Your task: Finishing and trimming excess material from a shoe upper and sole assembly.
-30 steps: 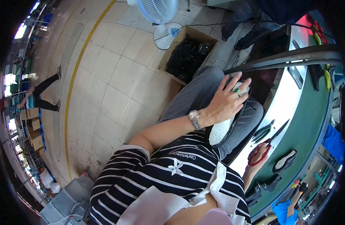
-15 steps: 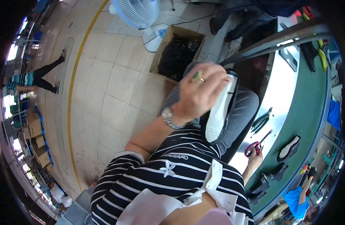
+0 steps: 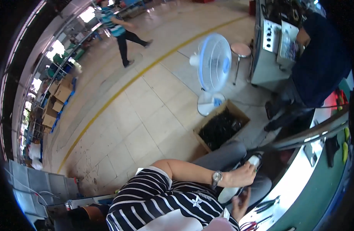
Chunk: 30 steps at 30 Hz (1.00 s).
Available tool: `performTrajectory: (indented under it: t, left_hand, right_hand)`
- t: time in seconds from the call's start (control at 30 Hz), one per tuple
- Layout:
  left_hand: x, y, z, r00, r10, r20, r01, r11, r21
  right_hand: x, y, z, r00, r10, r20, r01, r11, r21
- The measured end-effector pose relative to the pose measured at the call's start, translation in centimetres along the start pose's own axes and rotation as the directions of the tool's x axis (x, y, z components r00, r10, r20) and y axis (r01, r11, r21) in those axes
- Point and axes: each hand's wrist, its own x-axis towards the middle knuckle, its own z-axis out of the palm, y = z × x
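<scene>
Right hand (image 3: pixel 241 205) off red-handled scissors (image 3: pixel 249 226), now beside white sole (image 3: pixel 227 195); view tilted up, stool seat (image 3: pixel 241 49) now visible.

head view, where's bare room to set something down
White worktop: bare between the phone and the pliers. Floor: bare tiles between the yellow line and the cardboard box. Crowded: near the right hand, with pliers and red-handled scissors.

- windows (image 3: pixel 87 14): glaring white at upper left, losing detail.
- tiled floor (image 3: pixel 134 115): receiving soft, moderate light.
- white bench strip (image 3: pixel 298 177): reflecting brightly at right.
- left hand (image 3: pixel 241 177): catching even light.
- black strands (image 3: pixel 221 129) in cardboard box (image 3: pixel 201 140): sinking into shadow.
- yellow floor line (image 3: pixel 146 70): bending under fisheye distortion.
- fan blades (image 3: pixel 216 63): blurring.
- corners: darkening to black.
</scene>
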Motion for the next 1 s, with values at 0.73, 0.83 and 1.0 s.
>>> performTrajectory:
  t: [0.73,0.83,1.0]
  left_hand:
    - [3.2,-2.0,0.3,0.960,0.148,0.237,-0.029,0.896,-0.443]
    - [3.0,-2.3,-0.7,0.930,0.177,0.323,-0.028,0.909,-0.415]
    - [4.0,-4.9,-2.0,0.854,0.202,0.479,0.083,0.856,-0.510]
  right_hand:
    - [-0.6,0.5,1.8,0.998,-0.040,-0.042,0.037,0.996,-0.081]
    - [-0.7,1.2,1.4,0.998,-0.052,-0.035,0.045,0.984,-0.175]
    - [0.3,1.2,1.3,0.996,-0.091,0.006,0.088,0.939,-0.331]
